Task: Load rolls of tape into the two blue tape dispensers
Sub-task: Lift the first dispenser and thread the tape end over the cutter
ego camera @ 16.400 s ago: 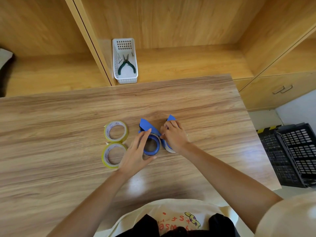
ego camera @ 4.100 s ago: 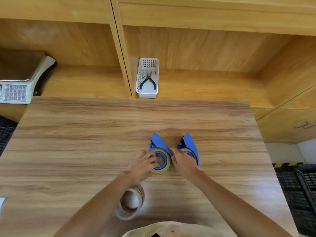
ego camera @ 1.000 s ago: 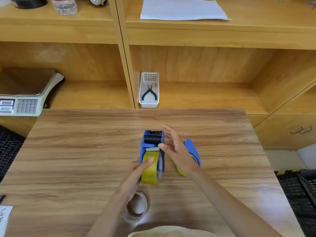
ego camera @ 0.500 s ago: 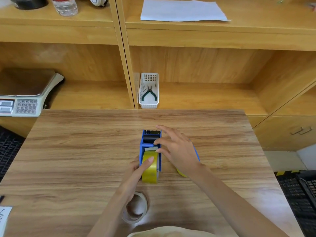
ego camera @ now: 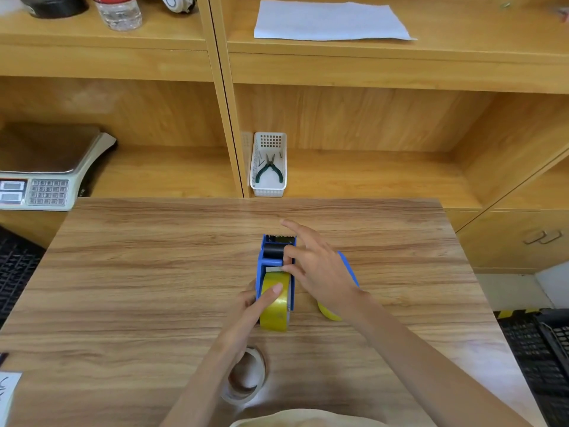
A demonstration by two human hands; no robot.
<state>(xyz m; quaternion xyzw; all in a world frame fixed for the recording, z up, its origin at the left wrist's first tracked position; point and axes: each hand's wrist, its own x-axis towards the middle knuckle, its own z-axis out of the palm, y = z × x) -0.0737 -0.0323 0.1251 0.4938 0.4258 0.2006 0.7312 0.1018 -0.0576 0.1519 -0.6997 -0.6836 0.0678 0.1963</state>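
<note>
**Q:** Head view: where is the work?
**A:** On the table [ego camera: 123, 272], just right of centre. An upright dispenser [ego camera: 261, 263], blue, points its cutter end toward 12 o'clock. A yellow roll [ego camera: 277, 312] sits in its 6 o'clock end.

**Q:** The left hand?
**A:** The left hand [ego camera: 246, 309] grips that dispenser. One digit lies along the roll's top; the others curl against the wall at 9 o'clock.

**Q:** The right hand?
**A:** The right hand [ego camera: 323, 272] is over the 3 o'clock side, fingers spread, forefinger straight toward 11 o'clock. Its thumb tip touches the tape's loose end [ego camera: 273, 269], between the roll and the black roller [ego camera: 272, 250]. Whether it pinches the end cannot be told.

**Q:** The other dispenser?
**A:** The second dispenser [ego camera: 349, 269] lies at 3 o'clock of the first, mostly hidden by the right hand. Its second yellow roll [ego camera: 328, 314] shows beside the wrist.

**Q:** Surroundings?
**A:** A pale roll [ego camera: 238, 397] lies flat at 6 o'clock, partly under the left forearm. On the shelf at 12 o'clock a white basket [ego camera: 268, 192] holds pliers [ego camera: 269, 172]. A scale [ego camera: 46, 180] stands at 10 o'clock. A sheet of paper [ego camera: 329, 21] lies on the upper shelf at 1 o'clock.
</note>
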